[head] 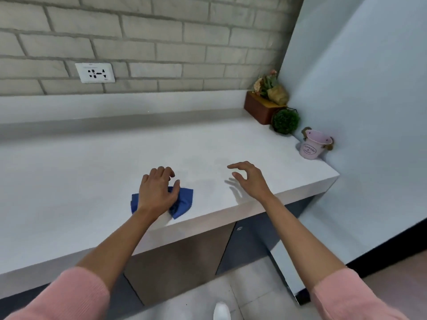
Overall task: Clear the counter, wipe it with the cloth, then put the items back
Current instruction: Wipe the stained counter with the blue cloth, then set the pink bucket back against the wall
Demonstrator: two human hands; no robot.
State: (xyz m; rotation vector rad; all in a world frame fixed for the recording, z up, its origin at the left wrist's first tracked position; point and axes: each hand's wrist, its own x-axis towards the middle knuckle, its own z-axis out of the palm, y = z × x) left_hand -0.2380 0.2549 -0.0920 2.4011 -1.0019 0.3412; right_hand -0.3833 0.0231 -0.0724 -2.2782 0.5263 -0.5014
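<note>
Cloth [184, 199] sits by the front edge of the counter [92, 169], roughly 6 o'clock from the middle of the head view. It's bunched under the left hand [159, 192], whose thumb and curled fingers clutch it, I'd guess pressing down so it drags flat for wiping. Right hand [248, 179] hovers at its 3 o'clock, fingers loose, holding nothing. Wooden planter [261, 109], green ball plant [285, 121] and pink bucket [312, 144] huddle in the 2 o'clock corner, probably parked clear of the wiping path.
</note>
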